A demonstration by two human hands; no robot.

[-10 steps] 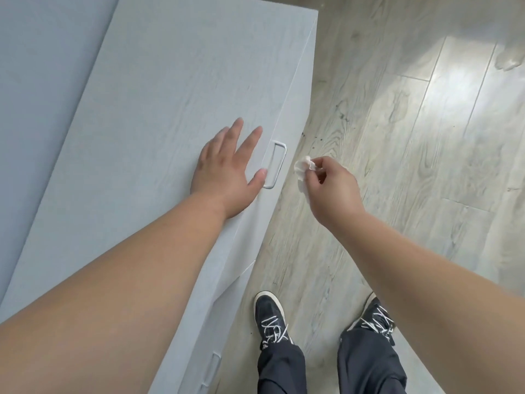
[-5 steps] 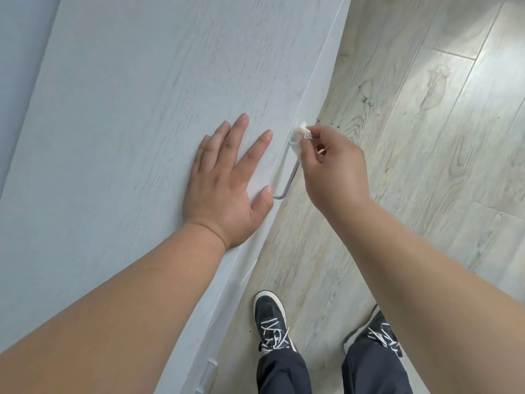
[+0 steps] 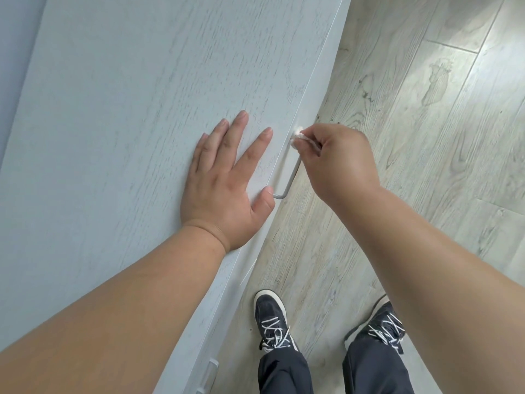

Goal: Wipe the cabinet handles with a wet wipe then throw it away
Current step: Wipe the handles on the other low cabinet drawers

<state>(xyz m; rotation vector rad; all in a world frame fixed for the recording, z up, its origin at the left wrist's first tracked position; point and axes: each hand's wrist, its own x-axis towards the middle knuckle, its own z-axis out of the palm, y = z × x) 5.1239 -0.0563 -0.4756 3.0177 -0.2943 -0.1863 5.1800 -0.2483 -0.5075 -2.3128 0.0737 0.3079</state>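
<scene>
Your right hand [image 3: 338,163]: grip pinches wet wipe [image 3: 297,137] at handle [image 3: 289,180] upper end. Your left hand [image 3: 224,180]: spread flat on cabinet [image 3: 127,109].

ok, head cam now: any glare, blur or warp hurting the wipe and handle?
Head view: soft glare on the floor upper right; the cabinet edge bows from wide-angle warp; the wet wipe, pinched by the right hand, washes out against pale wood; the handle is sharp.

Cabinet [image 3: 142,81] top — matt pale woodgrain; handle [image 3: 289,180] smooth metal (satin); floor [image 3: 426,137] glossy wood-look planks.
</scene>
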